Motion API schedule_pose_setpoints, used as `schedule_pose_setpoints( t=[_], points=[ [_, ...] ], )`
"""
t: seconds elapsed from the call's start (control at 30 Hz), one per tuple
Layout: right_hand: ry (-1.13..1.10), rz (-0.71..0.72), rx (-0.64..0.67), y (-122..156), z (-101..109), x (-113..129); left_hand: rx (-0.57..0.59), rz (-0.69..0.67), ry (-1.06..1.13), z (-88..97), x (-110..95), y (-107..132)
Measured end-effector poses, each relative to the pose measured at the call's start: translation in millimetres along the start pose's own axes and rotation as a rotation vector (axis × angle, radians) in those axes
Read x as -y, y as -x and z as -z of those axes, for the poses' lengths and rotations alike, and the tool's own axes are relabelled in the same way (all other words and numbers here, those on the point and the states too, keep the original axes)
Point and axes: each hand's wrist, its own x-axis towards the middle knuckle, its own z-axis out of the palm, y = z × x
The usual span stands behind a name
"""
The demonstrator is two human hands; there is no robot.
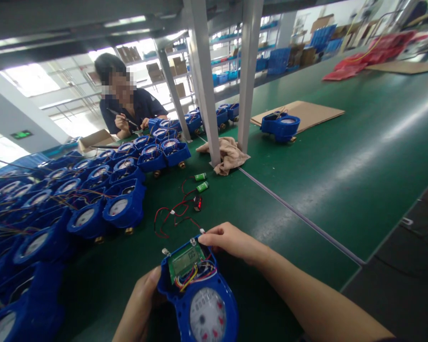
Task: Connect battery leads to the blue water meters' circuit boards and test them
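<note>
A blue water meter (199, 299) with a white dial and an exposed green circuit board (185, 259) lies in front of me near the table's edge. My left hand (139, 306) grips the meter's left side. My right hand (231, 242) rests at the board's upper right corner, fingers pinched on a small connector where red wires (174, 213) run off. The wires lead to a small black part (199, 204) and two green batteries (201, 182) on the mat.
Many blue meters (89, 190) crowd the left of the green mat (342, 156). A seated person (128, 102) works at the far end. Two grey posts (207, 80) stand ahead with a beige rag (228, 154). Another meter (281, 126) sits on cardboard (306, 114).
</note>
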Motion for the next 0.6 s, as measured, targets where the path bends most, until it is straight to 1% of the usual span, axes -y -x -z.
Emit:
schedule_pose_setpoints(
  t=[0.1, 0.27, 0.37, 0.47, 0.6],
  points=[
    [-0.019, 0.001, 0.013, -0.1, -1.1, 1.6, 0.057, -0.016, 0.0, 0.2, -2.3, 0.2],
    [-0.008, 0.007, 0.018, -1.6, -2.0, 1.5, 0.083, -0.05, -0.024, -0.4, -4.9, 2.1],
    [-0.008, 0.009, 0.023, -1.8, -2.3, 1.5, 0.114, -0.061, -0.061, 3.8, -2.4, -1.0],
    [-0.014, 0.005, 0.029, -1.9, -2.2, 2.1, 0.121, -0.059, -0.091, 9.0, 0.3, -5.5],
    [0.008, -0.007, 0.027, -1.9, -1.6, 2.7, 0.146, -0.051, -0.096, 10.8, -0.1, -7.4]
  ],
)
